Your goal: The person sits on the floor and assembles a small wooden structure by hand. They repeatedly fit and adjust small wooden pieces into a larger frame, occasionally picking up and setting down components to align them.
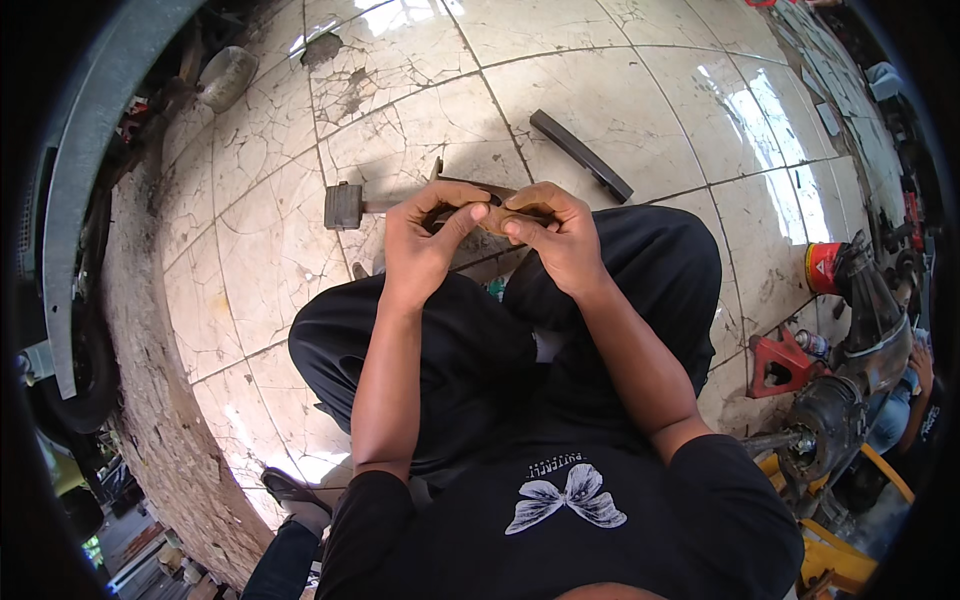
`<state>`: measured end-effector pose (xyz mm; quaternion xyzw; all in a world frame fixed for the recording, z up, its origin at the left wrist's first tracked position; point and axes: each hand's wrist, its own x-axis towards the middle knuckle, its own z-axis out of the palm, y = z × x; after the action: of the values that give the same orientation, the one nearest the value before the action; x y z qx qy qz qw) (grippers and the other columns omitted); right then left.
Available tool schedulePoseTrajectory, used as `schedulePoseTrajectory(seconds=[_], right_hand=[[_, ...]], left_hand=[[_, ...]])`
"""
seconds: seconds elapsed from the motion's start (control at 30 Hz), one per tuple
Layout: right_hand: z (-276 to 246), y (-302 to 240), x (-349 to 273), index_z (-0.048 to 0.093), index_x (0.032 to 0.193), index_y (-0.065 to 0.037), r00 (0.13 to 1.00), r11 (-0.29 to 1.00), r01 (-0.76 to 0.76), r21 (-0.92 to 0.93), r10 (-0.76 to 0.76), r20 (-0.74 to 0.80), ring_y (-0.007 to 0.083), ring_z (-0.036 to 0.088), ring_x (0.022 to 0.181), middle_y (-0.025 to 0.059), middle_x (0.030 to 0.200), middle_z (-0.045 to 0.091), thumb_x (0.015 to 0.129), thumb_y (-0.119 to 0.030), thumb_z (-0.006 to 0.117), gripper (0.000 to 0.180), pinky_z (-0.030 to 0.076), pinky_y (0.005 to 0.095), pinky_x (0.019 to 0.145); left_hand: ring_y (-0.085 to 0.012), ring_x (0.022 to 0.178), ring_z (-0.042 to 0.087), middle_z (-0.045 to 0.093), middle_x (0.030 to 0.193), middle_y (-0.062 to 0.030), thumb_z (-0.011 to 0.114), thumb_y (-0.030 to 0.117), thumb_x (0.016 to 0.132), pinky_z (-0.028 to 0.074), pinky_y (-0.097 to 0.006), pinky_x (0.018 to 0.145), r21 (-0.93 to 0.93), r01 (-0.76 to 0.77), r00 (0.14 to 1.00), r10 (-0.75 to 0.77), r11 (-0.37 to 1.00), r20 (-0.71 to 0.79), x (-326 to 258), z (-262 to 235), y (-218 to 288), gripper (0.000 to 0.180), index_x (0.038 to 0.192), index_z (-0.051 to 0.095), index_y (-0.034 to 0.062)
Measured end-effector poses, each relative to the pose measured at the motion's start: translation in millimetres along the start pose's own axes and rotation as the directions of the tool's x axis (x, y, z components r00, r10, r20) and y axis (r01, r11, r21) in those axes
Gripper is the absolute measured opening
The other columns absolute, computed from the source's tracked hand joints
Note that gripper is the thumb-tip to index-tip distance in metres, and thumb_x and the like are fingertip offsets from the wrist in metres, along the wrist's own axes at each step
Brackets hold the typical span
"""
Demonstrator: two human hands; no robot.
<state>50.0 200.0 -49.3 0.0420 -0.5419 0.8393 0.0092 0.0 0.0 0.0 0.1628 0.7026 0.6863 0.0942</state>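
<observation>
My left hand and my right hand meet above my bent knees. Between their thumbs and fingers they pinch a small brownish piece, mostly covered, so its kind is unclear. On the tiles beyond my left hand lies a hammer with a blocky dark head; its handle runs behind my hands. A thin angled metal piece shows just past my left fingers, partly hidden. Farther to the right, apart from my right hand, a straight dark bar rests slantwise on the floor.
At the right stand a red can, a red jack stand, a spray can and a greasy axle housing. Another person's sandaled foot is at lower left. A dirty plastic container sits far left on cracked tiles.
</observation>
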Motion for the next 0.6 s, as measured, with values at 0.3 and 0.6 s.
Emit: schedulePoseTrajectory(seconds=[0.3, 0.6], right_hand=[[1, -1, 3, 0.067, 0.123, 0.001, 0.998, 0.992, 0.056, 0.109, -0.054, -0.024, 0.0155, 0.074, 0.099, 0.0103, 0.11, 0.075, 0.093, 0.004, 0.08, 0.032, 0.063, 0.0294, 0.083], [0, -4, 4, 0.07, 0.124, 0.004, 0.995, 0.995, 0.034, 0.089, -0.025, -0.101, 0.0153, 0.073, 0.092, 0.0119, 0.11, 0.076, 0.095, 0.004, 0.077, 0.03, 0.06, 0.0292, 0.076]], left_hand=[[-0.018, 0.092, 0.073, 0.077, 0.099, -0.0087, 0.079, 0.007, 0.097, 0.056, -0.031, 0.083, 0.184, -0.147, 0.985, 0.16, 0.972, -0.058, 0, 14, 2, 0.012, 0.106, 0.078, 0.0], [-0.0164, 0.097, 0.072, 0.075, 0.111, -0.0099, 0.078, 0.005, 0.097, 0.057, -0.029, 0.087, 0.314, -0.257, 0.966, 0.24, 0.914, 0.091, -4, 15, 3, 0.021, 0.116, 0.077, -0.0022]])
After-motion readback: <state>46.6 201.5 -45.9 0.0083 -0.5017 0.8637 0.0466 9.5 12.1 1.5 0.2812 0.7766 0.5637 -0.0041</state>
